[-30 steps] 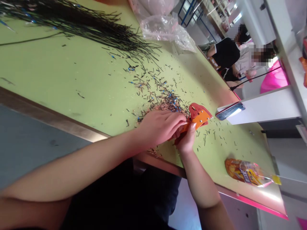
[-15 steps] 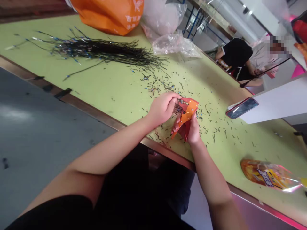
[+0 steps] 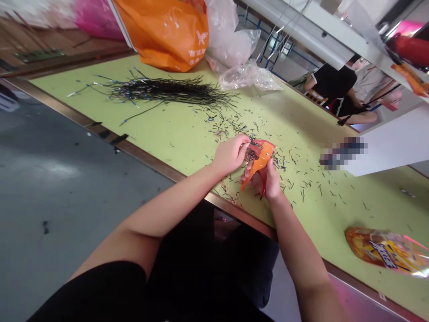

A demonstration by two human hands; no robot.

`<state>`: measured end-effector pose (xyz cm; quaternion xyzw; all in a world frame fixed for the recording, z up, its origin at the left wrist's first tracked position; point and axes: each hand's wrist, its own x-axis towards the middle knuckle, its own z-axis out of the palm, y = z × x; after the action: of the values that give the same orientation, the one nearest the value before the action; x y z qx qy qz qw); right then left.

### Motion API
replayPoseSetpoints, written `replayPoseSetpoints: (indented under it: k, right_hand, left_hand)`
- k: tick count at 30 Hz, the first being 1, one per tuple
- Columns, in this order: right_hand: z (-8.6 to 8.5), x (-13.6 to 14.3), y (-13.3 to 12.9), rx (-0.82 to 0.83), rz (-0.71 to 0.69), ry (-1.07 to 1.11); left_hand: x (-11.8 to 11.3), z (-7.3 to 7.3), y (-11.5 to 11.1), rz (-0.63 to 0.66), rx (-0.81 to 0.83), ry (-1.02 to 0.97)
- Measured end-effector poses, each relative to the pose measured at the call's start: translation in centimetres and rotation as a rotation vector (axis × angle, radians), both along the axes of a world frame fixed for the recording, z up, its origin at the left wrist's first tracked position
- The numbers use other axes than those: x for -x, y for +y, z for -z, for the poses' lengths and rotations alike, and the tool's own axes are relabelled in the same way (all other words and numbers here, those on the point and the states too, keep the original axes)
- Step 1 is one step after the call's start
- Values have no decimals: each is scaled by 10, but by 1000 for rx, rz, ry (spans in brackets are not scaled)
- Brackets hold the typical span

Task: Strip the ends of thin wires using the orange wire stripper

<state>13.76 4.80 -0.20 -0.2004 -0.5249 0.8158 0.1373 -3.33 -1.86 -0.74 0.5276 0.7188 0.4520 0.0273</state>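
Observation:
My right hand [image 3: 272, 181] is wrapped round the handles of an orange and red hand tool [image 3: 264, 156]. Close to the tool's upper left side, my left hand [image 3: 232, 153] is closed in a pinch on a thin dark wire [image 3: 254, 141], whose far end lies at the tool's jaws. Beyond my hands, a big bundle of black wires [image 3: 174, 91] with blue and silvery ends lies on the green table [image 3: 161, 138]. Short dark wire scraps [image 3: 303, 194] are scattered around the tool.
An orange bag [image 3: 170, 33] and clear plastic bags [image 3: 248, 76] stand at the table's far side. A bottle with orange contents [image 3: 385, 250] lies at the right. Past a white panel [image 3: 395, 138], a seated person in black [image 3: 330, 82] is visible.
The view has shifted, so the wire bundle and orange bag appear lower and farther right. Both hands keep their hold; the tool's handles appear a little closer together.

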Motion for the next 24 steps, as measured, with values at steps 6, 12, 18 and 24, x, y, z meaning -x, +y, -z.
replayPoseSetpoints:
  k: [6,12,18,24]
  right_hand:
    - [1,1,-2,-28,-2,-17]
    - [0,1,-3,-15,34,-22]
    - [-2,1,-5,-9,61,-42]
    - [1,2,-6,-25,87,-26]
  left_hand:
    - [0,-3,-1,-2,57,21]
    - [0,-3,-1,7,44,2]
    - [0,-2,-2,5,17,-7]
    - [0,-3,-2,13,18,-7]
